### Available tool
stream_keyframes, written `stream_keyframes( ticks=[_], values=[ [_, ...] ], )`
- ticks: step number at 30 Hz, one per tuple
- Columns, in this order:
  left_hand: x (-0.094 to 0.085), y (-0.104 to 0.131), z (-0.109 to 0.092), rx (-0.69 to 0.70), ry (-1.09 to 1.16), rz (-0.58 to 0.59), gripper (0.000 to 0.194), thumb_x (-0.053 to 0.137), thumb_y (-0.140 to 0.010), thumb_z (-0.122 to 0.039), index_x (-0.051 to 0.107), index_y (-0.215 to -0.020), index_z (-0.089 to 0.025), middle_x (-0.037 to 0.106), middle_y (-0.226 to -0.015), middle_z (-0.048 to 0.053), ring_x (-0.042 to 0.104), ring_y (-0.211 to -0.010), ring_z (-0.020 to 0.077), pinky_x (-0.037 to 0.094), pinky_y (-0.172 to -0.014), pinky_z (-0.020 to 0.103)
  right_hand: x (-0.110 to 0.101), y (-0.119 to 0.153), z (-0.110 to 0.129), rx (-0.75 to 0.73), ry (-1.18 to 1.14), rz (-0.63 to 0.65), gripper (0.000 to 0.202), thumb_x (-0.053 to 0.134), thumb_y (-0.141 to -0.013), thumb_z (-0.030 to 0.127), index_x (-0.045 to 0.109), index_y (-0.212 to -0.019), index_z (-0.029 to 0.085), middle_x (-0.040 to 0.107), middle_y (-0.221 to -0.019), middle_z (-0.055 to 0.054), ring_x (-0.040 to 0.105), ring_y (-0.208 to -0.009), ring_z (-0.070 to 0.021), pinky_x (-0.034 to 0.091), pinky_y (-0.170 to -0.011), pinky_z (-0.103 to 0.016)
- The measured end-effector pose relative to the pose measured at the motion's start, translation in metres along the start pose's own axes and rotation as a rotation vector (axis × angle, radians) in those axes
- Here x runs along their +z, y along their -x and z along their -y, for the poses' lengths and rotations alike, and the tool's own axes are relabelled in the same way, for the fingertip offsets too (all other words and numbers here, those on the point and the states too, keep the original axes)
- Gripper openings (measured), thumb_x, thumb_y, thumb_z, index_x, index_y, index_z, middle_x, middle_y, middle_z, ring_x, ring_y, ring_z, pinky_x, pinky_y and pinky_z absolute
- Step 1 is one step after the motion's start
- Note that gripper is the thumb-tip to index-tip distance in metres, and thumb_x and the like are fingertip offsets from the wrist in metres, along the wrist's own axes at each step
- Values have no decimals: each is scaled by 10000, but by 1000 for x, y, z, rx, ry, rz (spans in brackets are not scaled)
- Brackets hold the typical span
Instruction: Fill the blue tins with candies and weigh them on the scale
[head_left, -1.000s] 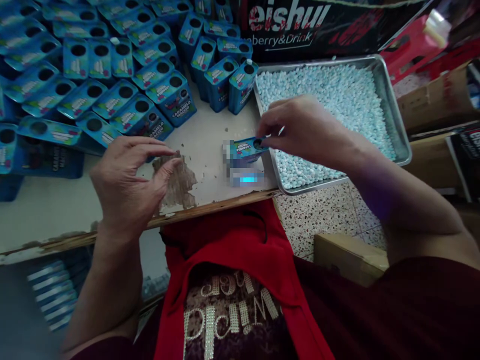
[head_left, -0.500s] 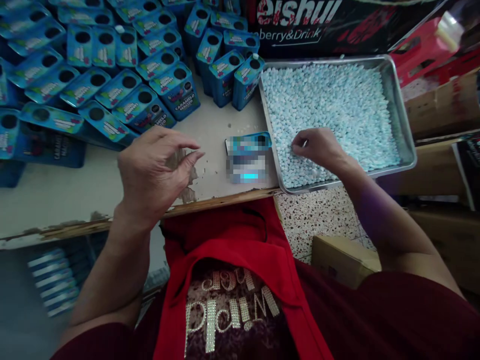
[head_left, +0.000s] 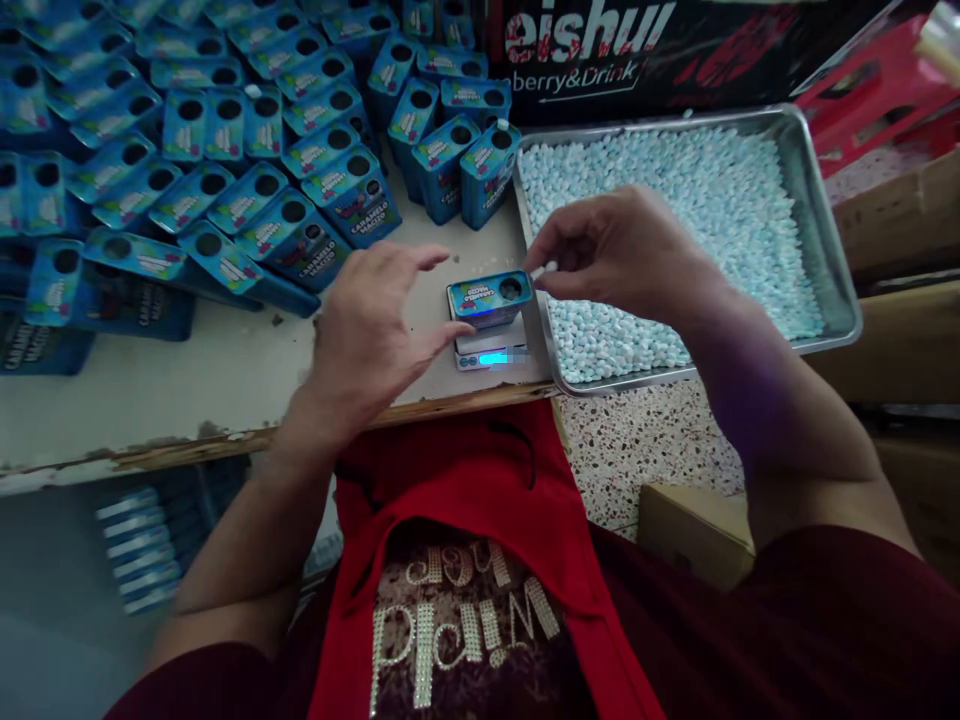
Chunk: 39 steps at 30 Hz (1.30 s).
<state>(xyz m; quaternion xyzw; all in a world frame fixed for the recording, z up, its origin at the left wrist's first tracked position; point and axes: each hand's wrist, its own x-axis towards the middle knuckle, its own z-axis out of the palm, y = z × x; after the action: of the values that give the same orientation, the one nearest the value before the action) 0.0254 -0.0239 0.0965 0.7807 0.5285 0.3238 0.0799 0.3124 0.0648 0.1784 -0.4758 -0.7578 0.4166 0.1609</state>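
A blue tin (head_left: 480, 297) with a round hole in its top stands on a small digital scale (head_left: 469, 362) with a lit display. My left hand (head_left: 367, 335) is open to the left of the tin, thumb and fingers apart, with the thumb tip close to the tin's near edge. Just right of the hole, my right hand (head_left: 622, 250) pinches a small pale candy (head_left: 547, 269); whether more are held behind the fingers is hidden. Beneath that hand lies a metal tray (head_left: 823, 220) spread with pale blue and white candies (head_left: 675, 180).
Many blue tins (head_left: 259, 215) with round holes crowd the left and back of the worn white table (head_left: 172, 385). A black printed box (head_left: 585, 60) stands behind the tray. Red crates (head_left: 855, 110) and cardboard boxes (head_left: 900, 215) are at the right; another carton (head_left: 694, 535) sits on the floor.
My right hand has risen from the candies and moved left to the tin, a candy in its fingertips. My left hand has come right, closer to the tin, and its fingers have spread wider.
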Motion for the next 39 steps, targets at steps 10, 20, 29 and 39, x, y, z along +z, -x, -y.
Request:
stream_keyframes(
  ticks=[10,20,29,39],
  values=[
    [-27,5,-9,-48,0,68,323,877,-1046,-222,781,-1347,-284,855,-1274,79,822,-1185,305,678,-1016,449,30,-62,-24,25,-643,-62,276,857,-710,301,655,-891,254,684,-845,4,570,-684,-155,425,-625,-306],
    [-300,22,232,-788,-565,-404,706,1129,-706,-132,731,-1289,-153,818,-1081,-62,659,-948,155,625,-1162,388,106,-163,12,-371,582,-163,224,699,-1078,405,755,-1256,282,746,-773,-96,585,-640,-297,247,-653,-381],
    [-339,36,368,-968,-57,-130,331,855,-929,-390,762,-1170,-182,677,-748,-212,535,-808,47,493,-885,202,104,-150,33,-242,572,-96,158,617,-1060,569,606,-969,440,811,-939,-161,703,-787,-492,285,-727,-499],
    [-286,104,367,-852,-287,-228,280,894,-977,-364,661,-1014,-213,695,-977,-97,519,-1037,127,410,-1152,272,76,-83,7,62,263,-291,94,810,-797,667,739,-810,606,760,-788,-118,692,-734,-509,421,-795,-631]
  ],
)
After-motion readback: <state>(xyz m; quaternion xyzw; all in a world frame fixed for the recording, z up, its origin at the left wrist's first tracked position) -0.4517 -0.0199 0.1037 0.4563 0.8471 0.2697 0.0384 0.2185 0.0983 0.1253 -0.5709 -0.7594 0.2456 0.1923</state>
